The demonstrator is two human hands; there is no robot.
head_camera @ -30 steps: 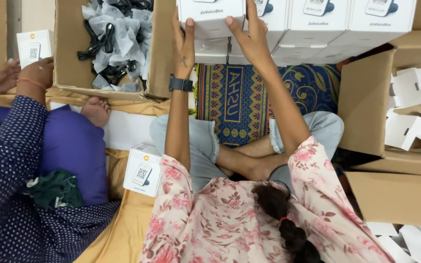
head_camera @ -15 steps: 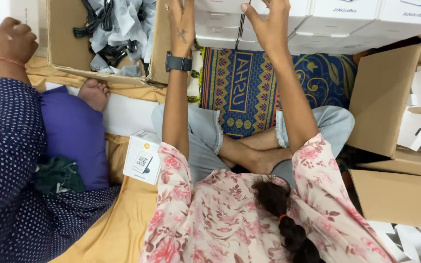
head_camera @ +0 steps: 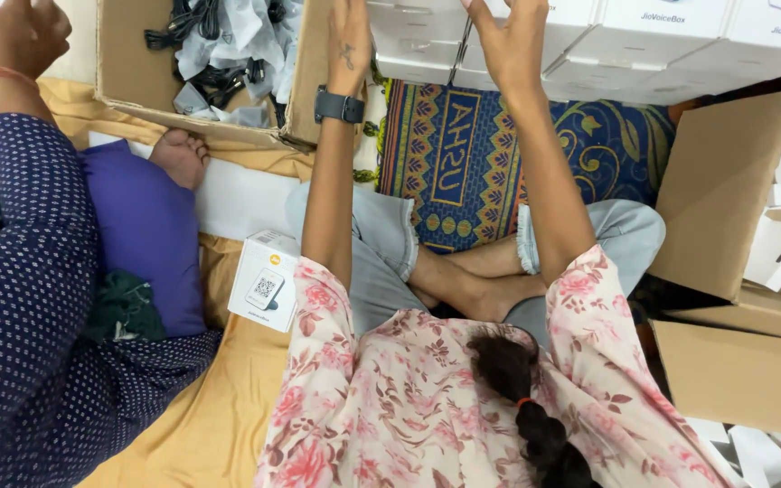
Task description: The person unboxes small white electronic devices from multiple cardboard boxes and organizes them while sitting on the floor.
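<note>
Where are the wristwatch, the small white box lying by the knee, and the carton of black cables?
wristwatch [head_camera: 339, 106], head view, on its black band.
small white box [head_camera: 266, 280], head view, on its top face.
carton of black cables [head_camera: 187, 128], head view, on its brown front wall.

A home floor turned into a packing spot: people sit cross-legged on a patterned mat [head_camera: 535, 154] and a yellow sheet [head_camera: 201, 425]. Around them stand open cardboard cartons [head_camera: 725, 190], stacked white product boxes [head_camera: 644, 45] and a carton of bagged black cables [head_camera: 219, 45].

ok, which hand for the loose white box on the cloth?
Left hand, probably: the box lies by its elbow; the right hand would have to cross the body. Both are at the stacked boxes.
</note>
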